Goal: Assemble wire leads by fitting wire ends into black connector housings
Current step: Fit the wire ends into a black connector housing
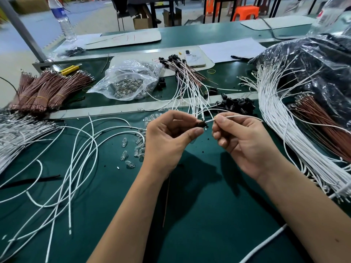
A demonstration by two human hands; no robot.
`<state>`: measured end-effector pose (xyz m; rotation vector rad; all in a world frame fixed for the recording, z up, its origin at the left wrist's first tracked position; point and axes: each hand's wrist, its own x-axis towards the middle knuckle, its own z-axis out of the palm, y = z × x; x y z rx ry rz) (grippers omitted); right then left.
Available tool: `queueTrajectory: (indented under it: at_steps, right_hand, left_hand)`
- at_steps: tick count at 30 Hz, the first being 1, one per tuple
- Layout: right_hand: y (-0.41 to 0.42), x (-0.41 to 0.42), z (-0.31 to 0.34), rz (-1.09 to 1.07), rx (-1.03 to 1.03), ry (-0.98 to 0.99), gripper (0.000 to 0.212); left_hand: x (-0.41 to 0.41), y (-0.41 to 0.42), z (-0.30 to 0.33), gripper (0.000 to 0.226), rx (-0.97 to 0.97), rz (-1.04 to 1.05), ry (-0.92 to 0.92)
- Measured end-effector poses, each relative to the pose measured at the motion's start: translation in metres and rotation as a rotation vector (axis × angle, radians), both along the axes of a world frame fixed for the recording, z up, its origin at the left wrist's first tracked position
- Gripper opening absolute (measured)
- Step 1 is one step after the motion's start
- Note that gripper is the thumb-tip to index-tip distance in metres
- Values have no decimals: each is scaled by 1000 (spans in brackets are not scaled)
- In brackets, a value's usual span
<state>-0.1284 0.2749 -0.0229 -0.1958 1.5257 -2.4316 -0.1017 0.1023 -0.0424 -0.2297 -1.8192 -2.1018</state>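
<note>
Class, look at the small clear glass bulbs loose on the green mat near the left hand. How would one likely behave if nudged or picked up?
The glass bulbs look rounded and lie on their sides, so a nudge would probably roll one across the green mat. Being clear and thin-looking, they are likely fragile under a squeeze. Their small size suggests they are light and easily scattered.

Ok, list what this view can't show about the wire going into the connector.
- Head view: whether the white wire is seated in the black connector housing; the left hand covers the housing.
- Wire terminal: too small, hidden at the joint.
- Wire's far end: lost among other white wires beyond the right hand.
</note>
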Motion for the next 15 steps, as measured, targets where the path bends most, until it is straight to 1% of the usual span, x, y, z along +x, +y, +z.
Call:
queueTrajectory:
  at_steps: [3,8,12,15]
  right_hand:
    - [-1,-1,-3,-56,81,50,4]
    - [-1,0,-3,-73,107,129,6]
    - [-2,1,-4,-91,175,172,3]
    - [-4,2,-6,-101,193,160,5]
  left_hand:
    - [1,0,0,19,11,5,-1]
    - [-1,-1,-2,18,-34,38,-13]
    - [0,-1,-1,20,17,28,-14]
    - [1,-1,-1,23,55,28,-40]
